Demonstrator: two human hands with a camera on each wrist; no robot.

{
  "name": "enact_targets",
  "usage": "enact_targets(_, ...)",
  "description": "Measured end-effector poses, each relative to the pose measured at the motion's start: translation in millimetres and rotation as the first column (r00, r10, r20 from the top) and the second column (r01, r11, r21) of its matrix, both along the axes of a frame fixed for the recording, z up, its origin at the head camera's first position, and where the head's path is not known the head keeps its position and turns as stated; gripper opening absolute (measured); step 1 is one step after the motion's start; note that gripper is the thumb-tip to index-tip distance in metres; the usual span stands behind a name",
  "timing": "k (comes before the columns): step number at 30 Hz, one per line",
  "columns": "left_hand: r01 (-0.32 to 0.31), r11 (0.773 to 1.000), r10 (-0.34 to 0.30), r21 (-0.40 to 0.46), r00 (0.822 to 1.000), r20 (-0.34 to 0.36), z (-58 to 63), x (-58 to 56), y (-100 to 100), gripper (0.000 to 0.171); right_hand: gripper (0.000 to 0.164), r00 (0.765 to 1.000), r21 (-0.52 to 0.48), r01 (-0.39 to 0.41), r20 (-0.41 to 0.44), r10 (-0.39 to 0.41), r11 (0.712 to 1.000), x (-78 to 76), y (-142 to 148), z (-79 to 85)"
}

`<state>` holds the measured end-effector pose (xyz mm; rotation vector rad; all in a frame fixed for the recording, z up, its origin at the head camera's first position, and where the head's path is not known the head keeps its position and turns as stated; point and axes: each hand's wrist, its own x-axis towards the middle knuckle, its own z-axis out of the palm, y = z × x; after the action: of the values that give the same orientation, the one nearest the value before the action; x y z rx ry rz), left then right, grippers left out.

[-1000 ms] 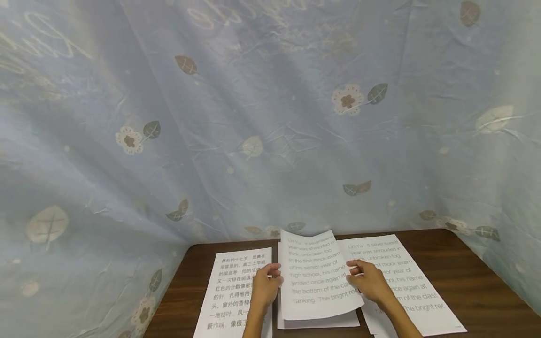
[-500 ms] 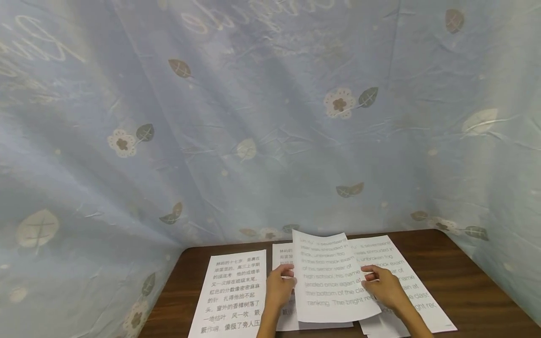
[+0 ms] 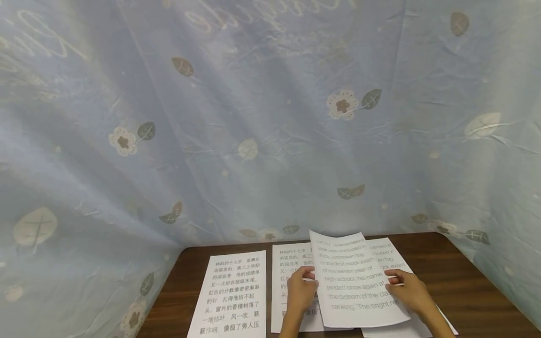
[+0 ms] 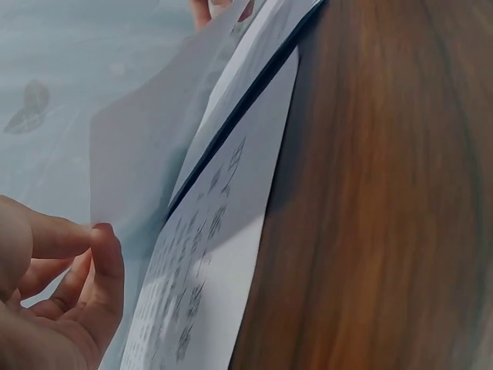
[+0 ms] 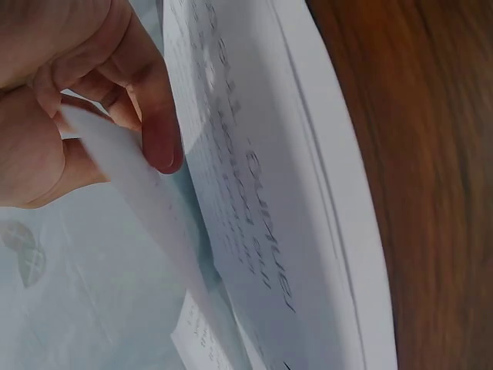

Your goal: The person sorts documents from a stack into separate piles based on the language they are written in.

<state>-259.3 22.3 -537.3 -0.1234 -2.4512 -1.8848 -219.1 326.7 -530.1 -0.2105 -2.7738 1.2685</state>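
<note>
Between both hands, a white sheet of paper (image 3: 351,286) printed with large English text is held up off the table, bowed, its lower edge curving. My left hand (image 3: 301,292) pinches its left edge between thumb and fingers; the left wrist view shows this pinch on the sheet's corner side (image 4: 146,154). On the opposite edge, my right hand (image 3: 409,293) grips the paper with thumb and curled fingers. Beneath it, on the right, lie English-printed sheets (image 5: 254,154), partly covered in the head view. A sheet with Chinese text (image 3: 291,256) lies under the left hand, its right part hidden.
Another Chinese-printed sheet (image 3: 232,295) lies flat at the left of the dark wooden table (image 3: 473,291). A pale blue curtain (image 3: 270,117) with leaf and flower patterns hangs behind the table's back edge and along the sides.
Both hands have carried the English sheet rightward, from over the middle Chinese sheet to overlapping the right-hand sheets. More of the middle Chinese sheet now shows. The grip on both edges stays.
</note>
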Motion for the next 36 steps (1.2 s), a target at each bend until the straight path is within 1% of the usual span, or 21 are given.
enact_targets(4,-0.004,1.000,0.004,0.002,1.000,0.002,-1.2,0.6,12,0.040,0.048,1.000,0.023,0.009,-0.001,-0.009,1.000,3.3,11,4.0)
enact_targets(9,-0.009,1.000,0.009,0.028,1.000,0.001,-2.5,1.1,25,0.040,0.049,1.000,0.042,0.017,0.000,-0.017,0.999,3.9,22,5.5)
enact_targets(16,-0.013,0.998,0.012,0.058,1.000,0.015,-4.1,5.5,40,0.039,0.051,0.998,0.055,0.020,0.053,-0.023,0.998,8.0,37,3.2)
enact_targets(22,-0.016,0.997,0.015,0.076,1.000,0.013,-4.8,7.4,52,0.039,0.052,0.997,0.048,0.024,0.067,-0.027,0.999,12.0,45,5.7)
enact_targets(25,-0.017,0.996,0.015,0.084,1.000,0.022,-3.3,7.8,58,0.039,0.053,0.997,0.025,0.026,0.076,-0.028,0.999,12.7,51,7.0)
enact_targets(28,-0.012,0.996,0.010,0.093,1.000,0.017,-2.2,8.6,64,0.039,0.054,0.994,-0.023,0.027,0.103,-0.024,0.999,13.3,60,4.5)
enact_targets(33,-0.023,0.995,0.024,0.092,1.000,-0.002,-4.6,7.3,73,0.037,0.056,0.990,-0.114,0.035,0.142,-0.019,0.993,13.9,72,-1.4)
enact_targets(36,-0.022,0.994,0.022,0.103,1.000,-0.003,-6.5,6.8,78,0.036,0.057,0.988,-0.133,0.047,0.152,-0.027,0.990,13.4,78,-3.5)
